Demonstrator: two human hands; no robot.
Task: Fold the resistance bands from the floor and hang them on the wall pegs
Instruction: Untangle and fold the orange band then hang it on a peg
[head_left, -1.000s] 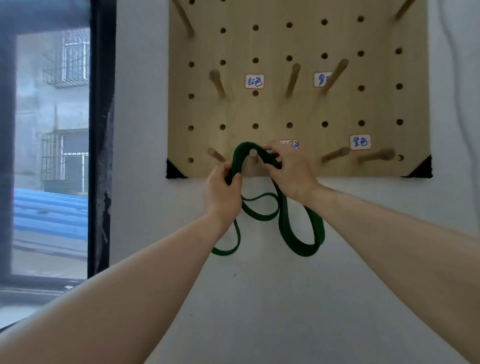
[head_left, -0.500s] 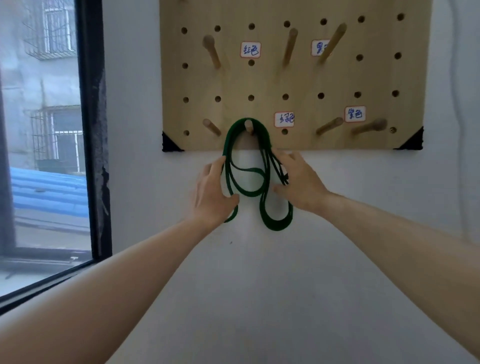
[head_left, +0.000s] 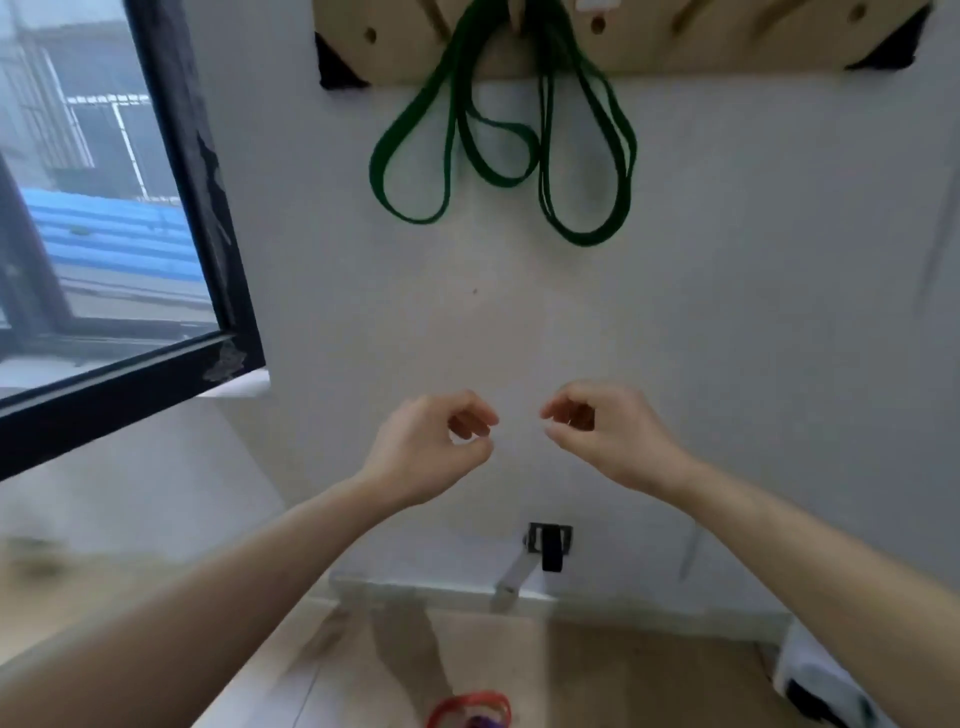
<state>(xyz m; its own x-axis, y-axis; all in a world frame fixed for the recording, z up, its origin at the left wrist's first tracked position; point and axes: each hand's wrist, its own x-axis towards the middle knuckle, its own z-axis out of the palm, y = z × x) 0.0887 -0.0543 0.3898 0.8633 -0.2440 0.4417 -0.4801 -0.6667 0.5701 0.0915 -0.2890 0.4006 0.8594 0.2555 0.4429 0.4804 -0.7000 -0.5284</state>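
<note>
We are holding both hands out in front of the white wall (head_left: 727, 312), level with each other and slightly apart. Our left hand (head_left: 431, 447) is curling loosely, thumb tip close to the forefinger, and gripping nothing. Our right hand (head_left: 613, 436) is mirroring it, fingers loosely bent and holding nothing.

The green band (head_left: 415, 214) is hanging well above the hands from a peg (head_left: 516, 14) at the lower edge of the pegboard (head_left: 405, 52), near that edge's middle. Its loops are draping past the board's lower edge onto the wall: one wide loop to the left, a small one in the middle, and a doubled one to the right. Black brackets are capping the board's lower left corner (head_left: 337, 67) and lower right corner (head_left: 888, 47).

A broad stretch of wall is lying open between the band's lowest loops and our fingers. On the left, the black window frame (head_left: 208, 208) is jutting in, its lower corner ending beside our left forearm.

Below our wrists, a black plug (head_left: 551, 548) is sitting in a wall socket just above the baseboard (head_left: 649, 605). On the floor (head_left: 623, 675), at the bottom edge of the view, a red band (head_left: 467, 702) is lying between our forearms, with something purple inside its loop, too blurred to identify. A white object (head_left: 821, 675) is standing against the wall at the floor's right edge.
</note>
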